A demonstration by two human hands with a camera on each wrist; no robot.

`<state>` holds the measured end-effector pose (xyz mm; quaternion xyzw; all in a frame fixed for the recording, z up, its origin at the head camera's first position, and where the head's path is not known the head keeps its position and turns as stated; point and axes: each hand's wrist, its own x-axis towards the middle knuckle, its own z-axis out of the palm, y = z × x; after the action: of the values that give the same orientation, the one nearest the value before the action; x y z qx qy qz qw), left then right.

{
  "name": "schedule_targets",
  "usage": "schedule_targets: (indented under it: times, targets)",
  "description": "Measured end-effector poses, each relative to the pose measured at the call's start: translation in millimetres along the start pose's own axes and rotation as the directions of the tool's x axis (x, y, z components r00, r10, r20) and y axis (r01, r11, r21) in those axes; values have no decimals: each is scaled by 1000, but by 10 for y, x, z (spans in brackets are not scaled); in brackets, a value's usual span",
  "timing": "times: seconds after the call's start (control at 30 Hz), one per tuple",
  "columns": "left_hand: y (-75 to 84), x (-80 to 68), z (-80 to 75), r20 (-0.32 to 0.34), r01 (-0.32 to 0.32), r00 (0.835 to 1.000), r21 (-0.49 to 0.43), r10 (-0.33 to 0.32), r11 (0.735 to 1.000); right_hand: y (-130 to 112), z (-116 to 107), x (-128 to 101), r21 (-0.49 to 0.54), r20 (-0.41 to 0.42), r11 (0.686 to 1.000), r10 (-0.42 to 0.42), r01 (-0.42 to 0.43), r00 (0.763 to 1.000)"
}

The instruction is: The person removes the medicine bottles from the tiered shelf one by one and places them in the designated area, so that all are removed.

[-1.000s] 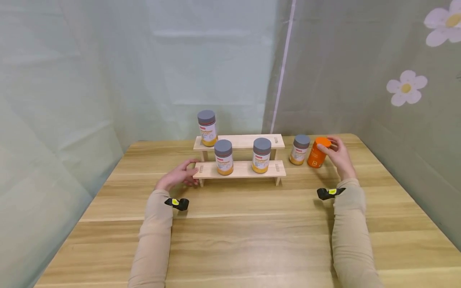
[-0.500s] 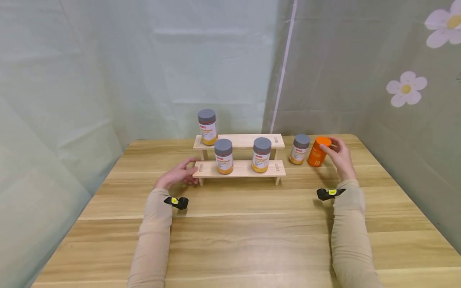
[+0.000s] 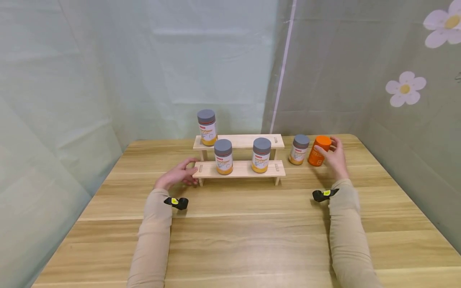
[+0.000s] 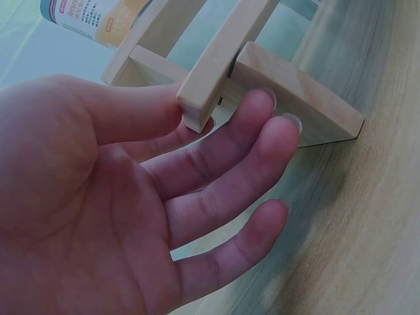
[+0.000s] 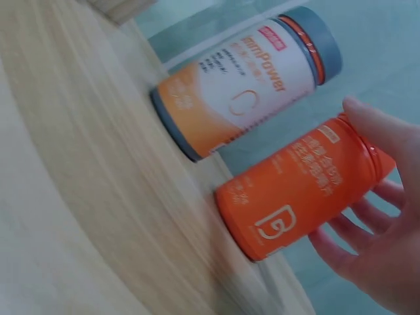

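A two-tier wooden rack (image 3: pixel 239 169) stands mid-table. My left hand (image 3: pixel 185 171) holds the left end of its lower shelf (image 4: pixel 209 79), thumb on one side of the board and fingers (image 4: pixel 256 141) underneath by the foot. One grey-lidded jar (image 3: pixel 207 128) stands on the upper shelf. Two more, one (image 3: pixel 223 157) and another (image 3: pixel 261 155), stand on the lower shelf. Right of the rack, my right hand (image 3: pixel 329 152) grips an orange bottle (image 3: pixel 318 151), thumb in front and fingers behind. The orange bottle (image 5: pixel 302 190) is close beside another grey-lidded jar (image 5: pixel 243 92) on the table.
The wooden table (image 3: pixel 245 240) reaches wide toward me in front of the rack. Pale curtains hang close behind the rack and along the right side, the right one printed with flowers (image 3: pixel 405 88). The table's right edge lies near the orange bottle.
My right hand and the orange bottle have shifted slightly left, nearer the grey-lidded jar on the table. The left hand has stayed at the shelf end.
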<state>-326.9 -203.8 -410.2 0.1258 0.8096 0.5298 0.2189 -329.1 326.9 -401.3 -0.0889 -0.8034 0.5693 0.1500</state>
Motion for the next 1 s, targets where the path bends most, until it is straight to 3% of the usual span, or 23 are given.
schedule_targets:
  times: [0.27,0.57,1.0]
  targets:
    - [2,8,1,-2,-3,1000,-7,3,1000,28,28,10,30,-69,999,28,-26,997]
    - [-14,7,-5,6,6,1000,-9,-6,1000,37,-15,5,-6,51,996,-92,92,994]
    - [-9,1,0,7,5,1000,-3,-5,1000,49,14,7,19,73,999,-50,48,996]
